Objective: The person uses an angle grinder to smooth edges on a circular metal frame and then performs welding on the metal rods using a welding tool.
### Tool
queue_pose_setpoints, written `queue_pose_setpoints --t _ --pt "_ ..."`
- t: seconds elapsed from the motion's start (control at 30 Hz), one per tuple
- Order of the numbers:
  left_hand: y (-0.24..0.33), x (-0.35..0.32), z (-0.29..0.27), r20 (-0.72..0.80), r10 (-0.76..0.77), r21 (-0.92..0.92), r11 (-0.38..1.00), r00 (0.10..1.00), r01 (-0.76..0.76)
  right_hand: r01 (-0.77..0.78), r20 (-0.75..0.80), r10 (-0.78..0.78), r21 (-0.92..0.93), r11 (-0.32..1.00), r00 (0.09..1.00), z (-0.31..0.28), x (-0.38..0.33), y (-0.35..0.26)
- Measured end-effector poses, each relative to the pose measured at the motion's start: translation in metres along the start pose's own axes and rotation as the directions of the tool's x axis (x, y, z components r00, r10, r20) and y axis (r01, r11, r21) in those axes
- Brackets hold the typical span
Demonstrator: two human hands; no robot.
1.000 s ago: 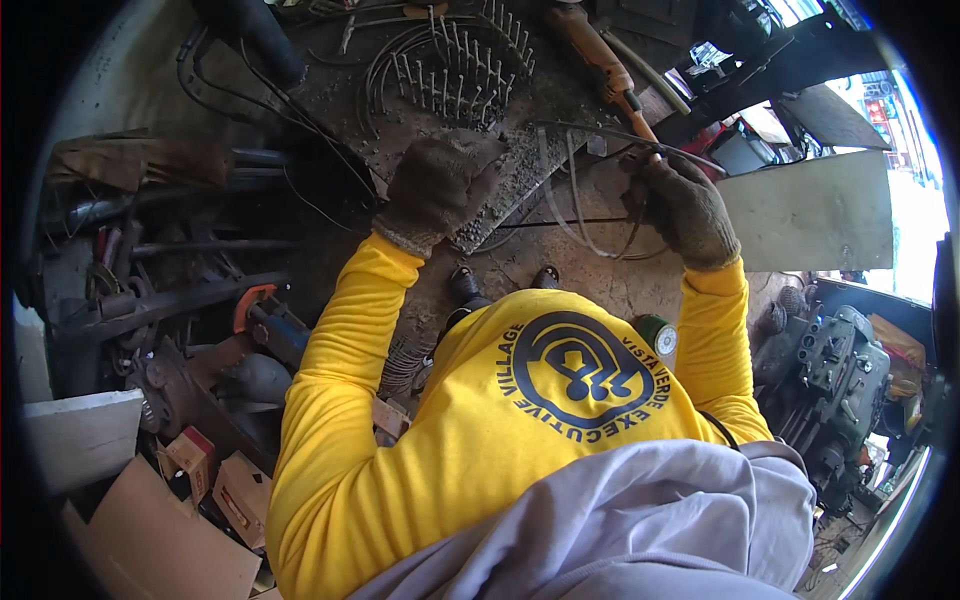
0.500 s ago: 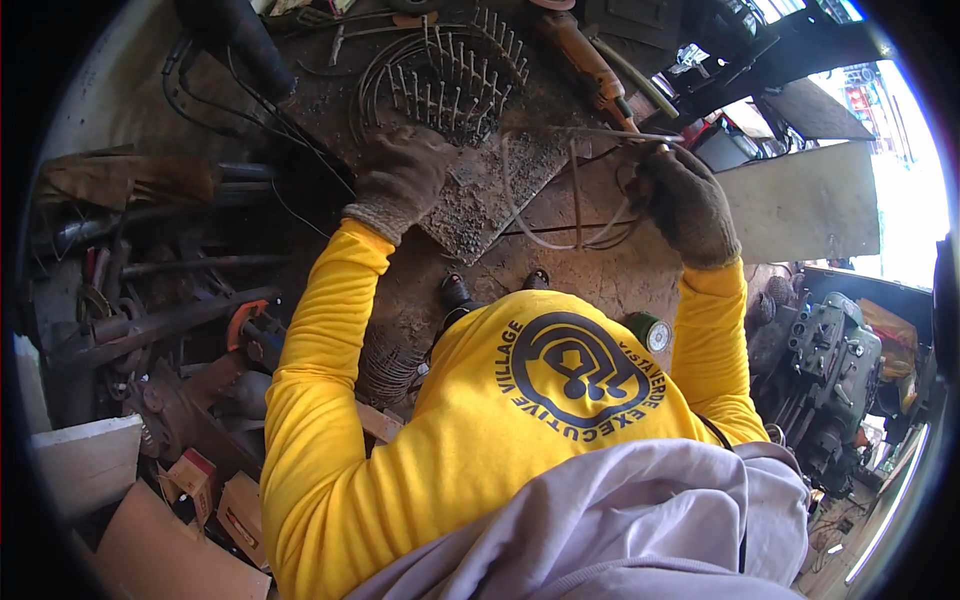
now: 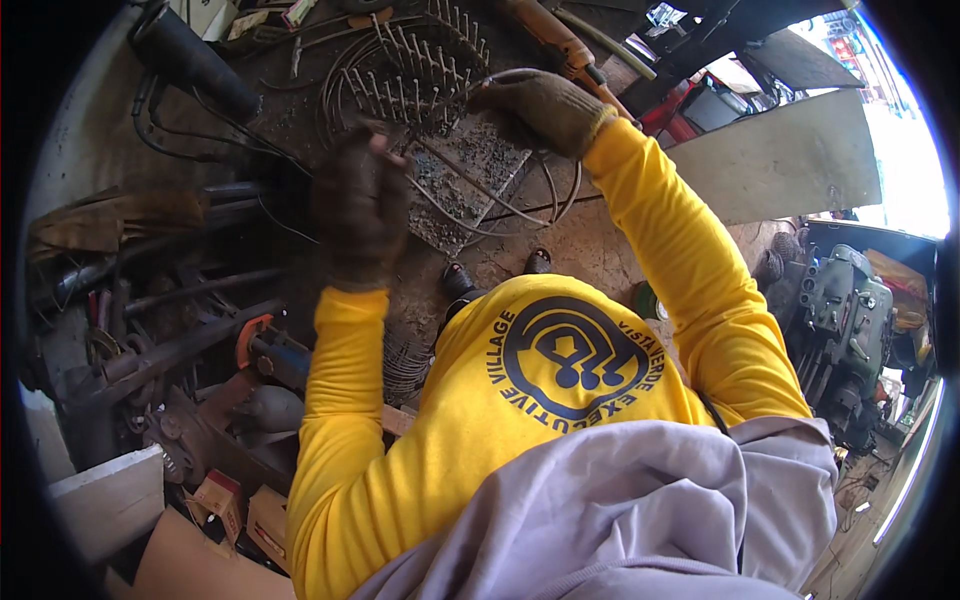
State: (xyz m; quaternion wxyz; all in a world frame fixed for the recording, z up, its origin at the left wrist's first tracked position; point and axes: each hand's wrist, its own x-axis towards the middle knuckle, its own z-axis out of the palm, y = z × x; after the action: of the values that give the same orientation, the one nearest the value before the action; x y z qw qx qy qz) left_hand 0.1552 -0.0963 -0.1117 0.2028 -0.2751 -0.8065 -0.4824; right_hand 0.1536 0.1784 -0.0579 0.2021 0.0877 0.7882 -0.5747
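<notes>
Clearly both hands wear dark, worn work gloves and work on bent steel wire over a dirty counter. The right hand [image 3: 545, 105] reaches far forward and its fingers are closed around the curved wire [image 3: 500, 205] near the top of the loop, just beside a spiked wire frame [image 3: 420, 65] with many short upright pins. I judge that it grips there to keep the loop steady. The left hand [image 3: 360, 205] is raised above the counter with the fingers curled, and it looks blurred; I cannot tell if it really holds a wire end or is only near it. The wire itself lies in wide loops over a flat metal plate [image 3: 470, 170] covered with grit, and it goes from the right hand down toward the person's chest.

Around this place there is much clutter. At the left side lie dark pipes and rods [image 3: 150, 290], a black cylinder [image 3: 195, 65], and lower an orange-handled tool [image 3: 250, 335] among machine parts. Behind the right hand is an orange power tool [image 3: 560, 45]. A grey board [image 3: 780, 160] leans at the right, and a grey-green machine [image 3: 845, 310] stands further right. The spiked frame is nearest and could catch the wire or a glove.
</notes>
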Motion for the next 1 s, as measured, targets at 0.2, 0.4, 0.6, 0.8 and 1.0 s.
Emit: queue_pose_setpoints --t 0.2,0.4,0.6,0.8,1.0 --pt "0.06 -0.047 0.028 0.401 0.178 0.165 0.951 0.899 -0.262 -0.115 0.038 0.116 -0.032 0.993 0.992 0.011 0.009 -0.022" --pt "0.065 -0.055 0.057 0.363 0.221 0.338 0.874 0.905 -0.349 -0.067 0.073 0.055 0.167 0.984 0.996 0.016 0.002 -0.006" --pt "0.061 -0.041 0.053 0.47 0.206 0.177 0.93 0.858 -0.321 0.175 -0.285 -0.312 -0.417 0.892 0.907 -0.018 -0.031 -0.003" --pt "0.087 -0.039 0.068 0.438 0.025 0.323 0.928 0.899 -0.184 -0.199 -0.491 -0.09 -0.505 0.84 0.867 -0.118 -0.043 0.084" --pt "0.109 -0.043 0.094 0.172 -0.046 0.609 0.79 0.984 -0.07 -0.038 -0.164 -0.039 -0.445 0.895 0.986 -0.131 -0.016 0.126"
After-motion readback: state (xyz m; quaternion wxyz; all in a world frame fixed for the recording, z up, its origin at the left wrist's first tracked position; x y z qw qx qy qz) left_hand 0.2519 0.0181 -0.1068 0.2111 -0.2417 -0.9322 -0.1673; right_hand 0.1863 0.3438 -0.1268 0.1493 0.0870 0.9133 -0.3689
